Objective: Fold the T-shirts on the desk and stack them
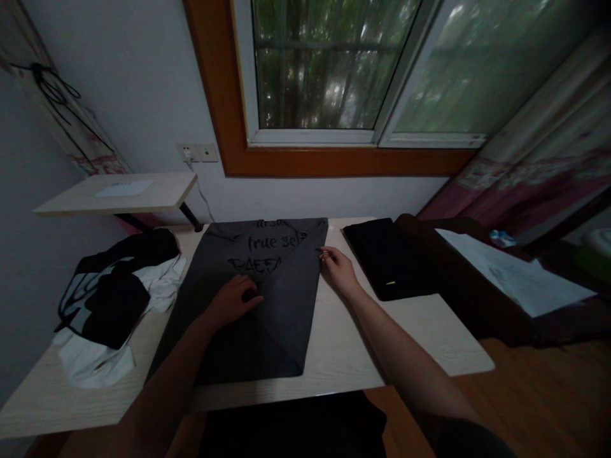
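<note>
A dark grey T-shirt (pixel 238 343) with black lettering lies partly folded on the pale table. Its right part is turned over in a diagonal fold that covers some of the print. My left hand (pixel 233 299) is over the middle of the shirt, just below the letters, its fingers loosely bent and the thumb apart; nothing is in it. At the shirt's right edge, my right hand (pixel 338 270) pinches the cloth between thumb and fingers.
Black and white clothes (pixel 114 292) lie heaped on the left, beside a small raised shelf (pixel 167 194). A folded black garment (pixel 391 261) lies on the table's right side. Farther right is a paper sheet (pixel 515 273). The window wall stands behind the table (pixel 348 356).
</note>
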Motion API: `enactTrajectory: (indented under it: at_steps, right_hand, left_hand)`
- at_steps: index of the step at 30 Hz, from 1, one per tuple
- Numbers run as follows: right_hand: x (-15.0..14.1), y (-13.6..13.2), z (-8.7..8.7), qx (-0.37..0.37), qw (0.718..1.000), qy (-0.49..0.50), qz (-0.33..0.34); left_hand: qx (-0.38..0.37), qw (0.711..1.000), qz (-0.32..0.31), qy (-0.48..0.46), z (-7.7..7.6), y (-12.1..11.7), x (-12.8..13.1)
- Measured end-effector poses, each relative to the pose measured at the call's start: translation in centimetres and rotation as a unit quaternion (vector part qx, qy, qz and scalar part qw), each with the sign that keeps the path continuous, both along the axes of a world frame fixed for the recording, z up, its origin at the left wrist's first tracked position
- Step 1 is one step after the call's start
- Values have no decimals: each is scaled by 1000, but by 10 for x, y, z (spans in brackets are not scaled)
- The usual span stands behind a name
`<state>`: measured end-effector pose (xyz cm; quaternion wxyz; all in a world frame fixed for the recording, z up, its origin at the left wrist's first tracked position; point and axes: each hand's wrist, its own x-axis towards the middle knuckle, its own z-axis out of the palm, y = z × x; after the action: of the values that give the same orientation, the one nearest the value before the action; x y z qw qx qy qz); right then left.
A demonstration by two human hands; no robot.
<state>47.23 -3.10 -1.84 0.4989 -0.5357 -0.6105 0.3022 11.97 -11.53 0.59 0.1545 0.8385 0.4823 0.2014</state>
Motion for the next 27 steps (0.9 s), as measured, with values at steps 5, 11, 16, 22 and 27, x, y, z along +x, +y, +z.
enactTrajectory:
  at_steps: [5, 11, 16, 22, 27]
  right_hand:
    - [5, 30, -2, 51, 986, -138, -78]
    - [-9, 39, 5, 5, 947, -298, -119]
    - [-22, 18, 12, -13, 914, -396, -89]
    - [-24, 3, 16, -45, 898, -434, -65]
    - [-21, -1, 14, -38, 898, -437, -28]
  left_hand:
    - [-8, 1000, 8, -25, -7, -5, 5]
    - [-45, 995, 49, -68, -8, -9, 9]
    - [-56, 993, 57, -86, -9, -9, 9]
    - [-75, 992, 49, -87, -6, -9, 7]
    - [-92, 990, 41, -97, -5, -12, 6]
